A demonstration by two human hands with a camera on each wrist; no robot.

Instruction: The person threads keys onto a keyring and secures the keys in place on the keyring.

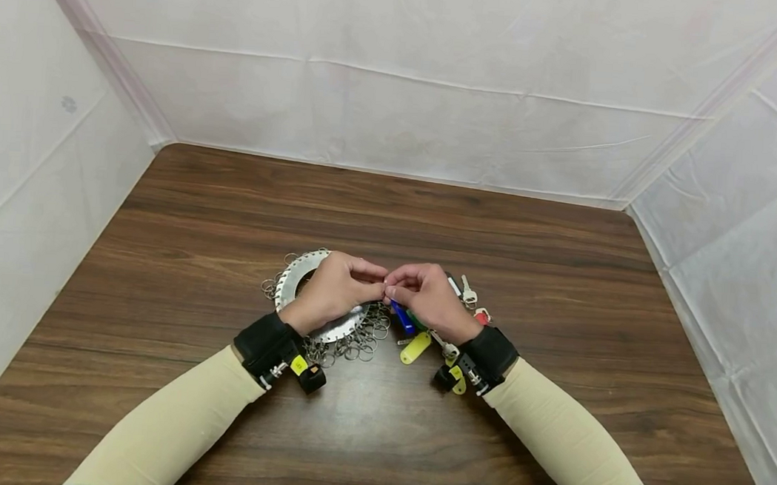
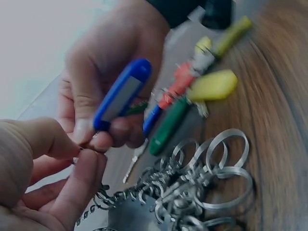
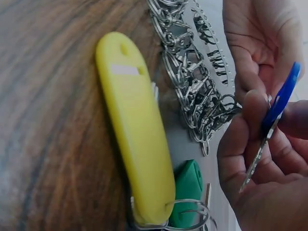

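Blue key tag [image 2: 121, 94] between two hands, one metal disc [image 1: 295, 285] beneath.

the right hand [image 2: 103, 72] pinches a blue plastic key tag [image 2: 122, 94] with a white label, fingertips meeting those of the left hand [image 2: 43, 178]. green, red and yellow plastic tags [image 2: 211, 86] lie on the brown wooden tabletop [image 2: 279, 96] beside silver metal split rings [image 2: 211, 168].

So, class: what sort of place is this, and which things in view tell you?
Probably a recording booth, not a home: white sheeting walls in a wooden table, and both wrists carry strapped-on cameras.
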